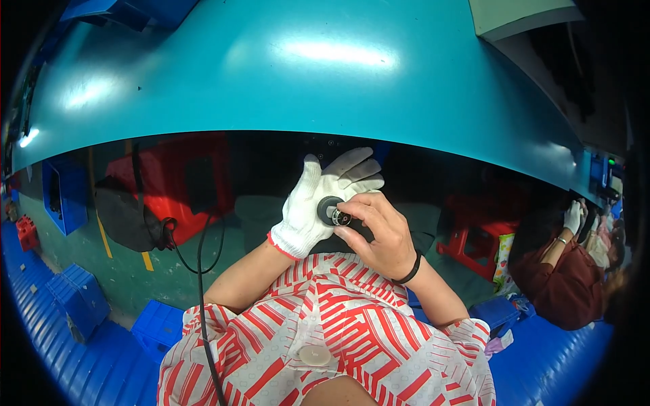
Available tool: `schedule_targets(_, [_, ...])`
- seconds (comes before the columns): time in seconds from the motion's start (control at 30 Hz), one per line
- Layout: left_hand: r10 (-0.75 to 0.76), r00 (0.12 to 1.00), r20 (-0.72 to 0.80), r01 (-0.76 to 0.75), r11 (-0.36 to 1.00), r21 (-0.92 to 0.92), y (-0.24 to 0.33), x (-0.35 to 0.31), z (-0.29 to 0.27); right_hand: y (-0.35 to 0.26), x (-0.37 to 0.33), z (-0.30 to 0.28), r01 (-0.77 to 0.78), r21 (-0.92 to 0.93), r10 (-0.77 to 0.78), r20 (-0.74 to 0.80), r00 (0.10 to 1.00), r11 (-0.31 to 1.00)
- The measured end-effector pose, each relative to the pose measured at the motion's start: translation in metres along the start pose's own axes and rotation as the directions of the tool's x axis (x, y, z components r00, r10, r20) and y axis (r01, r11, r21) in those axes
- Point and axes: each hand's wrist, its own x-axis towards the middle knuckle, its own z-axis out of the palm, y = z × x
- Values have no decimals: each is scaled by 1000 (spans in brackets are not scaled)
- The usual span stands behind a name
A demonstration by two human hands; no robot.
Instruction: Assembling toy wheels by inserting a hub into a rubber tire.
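Note:
My left hand point(318, 196), in a white knitted glove with a red cuff edge, lies palm up with its fingers stretched out. A small black round part point(324, 209) rests against its palm. With my bare right hand point(380, 233) I pinch a shiny, silvery ring-like piece point(341, 217) between thumb and fingers, right at the black part. Whether the two pieces are joined I cannot tell. Both hands are in front of my body, just below the near edge of the teal table point(325, 101).
Red stools point(176, 172) and a black bag point(125, 213) are beyond my left arm, with blue bins point(159, 328) lower down. A black cable point(201, 284) hangs along my left side. At the far right sits another person in a dark red top point(562, 284), wearing a white glove.

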Motion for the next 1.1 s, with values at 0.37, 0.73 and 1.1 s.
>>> schedule_targets(0.37, [46, 924, -379, -26, 998, 57, -9, -8, -6, 26, -2, 7, -30, -52, 26, -87, 996, 998])
schedule_targets(0.73, [22, 982, -189, 28, 966, 258, 4, -29, 2, 41, 1, -3, -201, 36, 204, -207, 957, 979])
schedule_targets(1.1, [172, 938, -300, -16, 888, 459, 3, -37, 10, 18, -3, -7, -65, 174, 94, -162, 982, 983])
